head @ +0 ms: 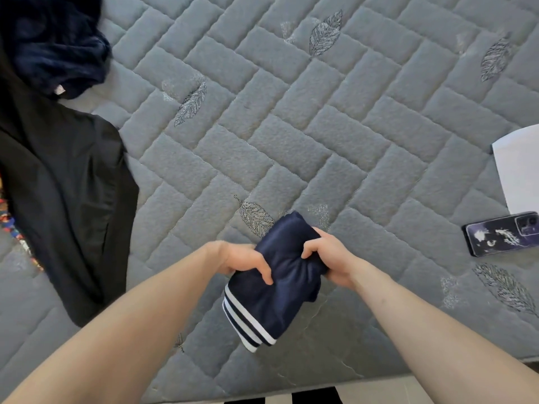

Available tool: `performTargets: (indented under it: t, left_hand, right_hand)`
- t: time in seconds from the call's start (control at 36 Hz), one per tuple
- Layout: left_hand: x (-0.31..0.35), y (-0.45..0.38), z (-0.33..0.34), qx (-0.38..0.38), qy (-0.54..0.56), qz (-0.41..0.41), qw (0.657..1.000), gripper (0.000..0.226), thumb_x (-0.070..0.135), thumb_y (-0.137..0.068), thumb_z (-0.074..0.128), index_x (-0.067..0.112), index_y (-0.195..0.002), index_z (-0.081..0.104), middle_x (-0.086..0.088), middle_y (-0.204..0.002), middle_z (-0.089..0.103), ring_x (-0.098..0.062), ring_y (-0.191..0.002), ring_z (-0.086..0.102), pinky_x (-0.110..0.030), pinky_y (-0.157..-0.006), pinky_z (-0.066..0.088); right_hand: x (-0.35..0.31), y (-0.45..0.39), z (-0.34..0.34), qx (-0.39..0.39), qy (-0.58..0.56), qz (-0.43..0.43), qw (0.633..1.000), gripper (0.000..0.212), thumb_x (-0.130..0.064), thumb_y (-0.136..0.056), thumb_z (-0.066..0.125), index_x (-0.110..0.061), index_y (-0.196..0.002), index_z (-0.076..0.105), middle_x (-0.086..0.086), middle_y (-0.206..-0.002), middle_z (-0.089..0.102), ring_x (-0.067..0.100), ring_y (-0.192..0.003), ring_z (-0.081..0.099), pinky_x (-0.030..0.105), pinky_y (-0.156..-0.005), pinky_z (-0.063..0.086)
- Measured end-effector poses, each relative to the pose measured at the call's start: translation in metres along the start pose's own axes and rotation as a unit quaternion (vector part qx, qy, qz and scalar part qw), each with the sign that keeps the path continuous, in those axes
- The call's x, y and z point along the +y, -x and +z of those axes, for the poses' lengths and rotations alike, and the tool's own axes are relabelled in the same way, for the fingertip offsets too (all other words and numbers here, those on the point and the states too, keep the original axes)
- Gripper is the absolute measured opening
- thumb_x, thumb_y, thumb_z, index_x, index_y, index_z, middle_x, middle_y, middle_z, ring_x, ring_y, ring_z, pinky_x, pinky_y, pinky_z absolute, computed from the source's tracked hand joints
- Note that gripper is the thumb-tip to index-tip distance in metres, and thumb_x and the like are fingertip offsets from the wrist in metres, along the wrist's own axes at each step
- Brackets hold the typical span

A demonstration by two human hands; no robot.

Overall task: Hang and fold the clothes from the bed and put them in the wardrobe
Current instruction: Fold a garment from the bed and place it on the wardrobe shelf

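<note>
Holding a folded pair of navy shorts [277, 284] over the near edge of the bed [291, 126], both hands work together. The left hand [245, 259] has its fingers curled over the left side of the shorts, pinching the cloth. The right hand [329, 255] has its fingers bent tight into the right side, bunching the cloth up. So each grip is closed on the shorts. The low end of the shorts has white stripes and hangs down toward the person.

A black top [67, 193] lies flat on the left side of the bed. Above it, at the far left corner, sits a dark blue fuzzy heap [58, 45] of cloth. A bit of bright patterned cloth [11, 225] peeks out at the left edge, by the black top.

On the right side of the bed lies a phone [501, 233], back side up. Just above it is a white sheet [519, 170], cut off by the edge of the view.
</note>
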State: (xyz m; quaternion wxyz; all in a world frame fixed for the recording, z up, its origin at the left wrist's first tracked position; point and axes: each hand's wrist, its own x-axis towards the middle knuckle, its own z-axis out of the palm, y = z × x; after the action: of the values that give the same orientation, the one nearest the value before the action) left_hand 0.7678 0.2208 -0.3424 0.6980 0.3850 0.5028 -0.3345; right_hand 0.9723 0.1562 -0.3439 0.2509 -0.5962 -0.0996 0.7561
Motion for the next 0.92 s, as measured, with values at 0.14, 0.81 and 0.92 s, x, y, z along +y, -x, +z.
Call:
performTargets:
  t: [0.14,0.81,0.92]
  left_hand:
    - [-0.007,-0.023,-0.001,0.099,-0.116,0.005,0.988,0.055,0.025,-0.038,0.078,0.013,-0.091,0.077,-0.008,-0.096,0.078,-0.031,-0.091,0.075,-0.044,-0.083,0.063]
    - [-0.095,-0.009,0.068,0.335,0.456,0.089,0.82,0.078,0.026,-0.062,0.097,0.026,-0.128,0.055,0.002,-0.118,0.068,-0.009,-0.098,0.07,-0.026,-0.075,0.055]
    - [-0.094,-0.007,0.071,0.316,0.481,0.093,0.813,0.082,0.026,-0.049,0.089,0.025,-0.124,0.056,-0.002,-0.115,0.07,-0.017,-0.098,0.071,-0.033,-0.076,0.057]
  right_hand:
    - [0.007,-0.013,-0.011,0.009,0.238,-0.025,0.971,0.118,-0.011,-0.066,0.083,-0.036,-0.157,0.012,-0.005,-0.147,0.042,0.013,-0.129,0.049,0.036,-0.108,0.045]
    - [0.085,0.001,-0.005,0.143,0.136,-0.075,0.978,0.077,-0.029,-0.073,0.09,-0.023,-0.137,0.048,-0.009,-0.125,0.064,0.007,-0.114,0.062,0.028,-0.103,0.047]
    - [0.092,0.007,-0.001,0.153,0.099,-0.065,0.981,0.075,-0.032,-0.075,0.089,-0.025,-0.138,0.049,-0.011,-0.124,0.066,0.003,-0.111,0.063,0.025,-0.099,0.048]
